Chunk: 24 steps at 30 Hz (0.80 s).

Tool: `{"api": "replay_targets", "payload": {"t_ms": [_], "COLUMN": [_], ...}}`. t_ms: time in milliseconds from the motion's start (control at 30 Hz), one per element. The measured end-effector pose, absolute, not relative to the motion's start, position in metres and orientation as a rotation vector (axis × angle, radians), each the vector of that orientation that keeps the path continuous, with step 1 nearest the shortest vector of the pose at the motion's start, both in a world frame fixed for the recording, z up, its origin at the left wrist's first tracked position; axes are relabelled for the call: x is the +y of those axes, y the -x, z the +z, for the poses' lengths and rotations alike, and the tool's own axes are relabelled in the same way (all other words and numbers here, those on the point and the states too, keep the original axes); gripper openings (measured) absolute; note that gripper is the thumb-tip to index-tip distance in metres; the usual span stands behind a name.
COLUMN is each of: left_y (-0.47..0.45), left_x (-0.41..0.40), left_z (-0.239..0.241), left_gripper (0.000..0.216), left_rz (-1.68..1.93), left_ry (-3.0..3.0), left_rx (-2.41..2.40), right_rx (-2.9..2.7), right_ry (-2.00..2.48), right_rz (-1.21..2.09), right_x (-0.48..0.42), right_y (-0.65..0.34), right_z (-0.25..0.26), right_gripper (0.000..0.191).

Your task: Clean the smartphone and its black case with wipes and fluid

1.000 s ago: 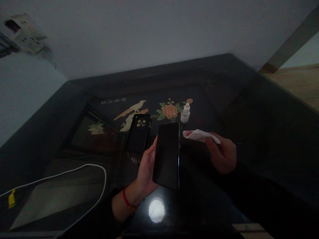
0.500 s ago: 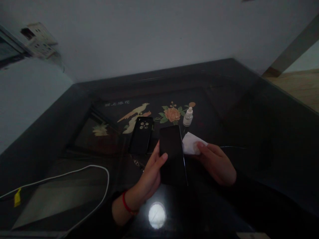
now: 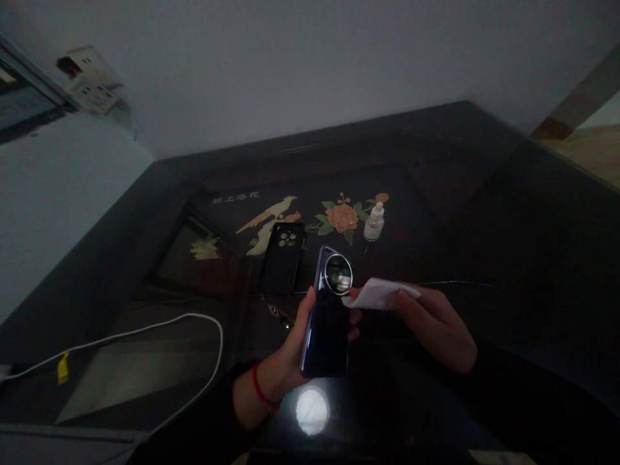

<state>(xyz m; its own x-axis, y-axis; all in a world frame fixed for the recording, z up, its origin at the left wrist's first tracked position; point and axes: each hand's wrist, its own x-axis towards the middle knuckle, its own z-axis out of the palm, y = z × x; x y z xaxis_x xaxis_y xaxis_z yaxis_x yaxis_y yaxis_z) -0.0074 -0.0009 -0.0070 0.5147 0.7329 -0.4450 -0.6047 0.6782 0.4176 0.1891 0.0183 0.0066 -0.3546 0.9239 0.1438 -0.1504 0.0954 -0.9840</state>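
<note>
My left hand grips a dark smartphone, its back turned up and a large round camera ring near the top. The fingertips wrap round the phone's right edge. Between the thumb and fingers of my right hand is a folded white wipe, which reaches to the phone's right edge just below the camera ring; whether it touches is unclear. Beyond the phone, a black phone case lies on the dark table with a strap charm at its lower end. A small clear dropper bottle with a white cap stands upright farther back.
A white cable with a yellow tag curves over the table's left side. The glossy table has a bird-and-flower picture and meets the wall at the back. Sockets are fixed on the wall at upper left.
My left hand has flipped the phone from its black screen side to its back. The wipe in my right hand has shifted in shape and hangs beside the camera ring. The view has shifted slightly.
</note>
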Motion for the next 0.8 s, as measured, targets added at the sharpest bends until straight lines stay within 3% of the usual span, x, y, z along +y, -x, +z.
{"api": "replay_targets", "payload": {"t_ms": [133,300,467,600,800], "left_y": [0.005,0.001,-0.002,-0.005,-0.006], "left_x": [0.004,0.005,0.002,-0.002,-0.006], "left_z": [0.000,0.006,0.005,0.003,0.004], "left_gripper": [0.058,0.058,0.055,0.050,0.048], "left_rz": [0.795,0.862,0.834,0.796,0.827], "left_ry": [-0.199,-0.240,-0.310,-0.351,-0.360], "left_rx": [0.619,0.601,0.552,0.514,0.537], "right_rx": [-0.866,-0.716,-0.957,-1.334,-1.926], "right_ry": [0.936,0.949,1.025,1.257,0.997], "right_rz": [1.457,1.331,1.167,0.847,0.300], "right_x": [0.033,0.049,0.048,0.041,0.035], "right_y": [-0.194,-0.199,-0.194,-0.188,-0.181], "right_z": [-0.009,-0.018,-0.015,-0.005,0.008], "right_gripper": [0.027,0.020,0.032,0.034,0.031]}}
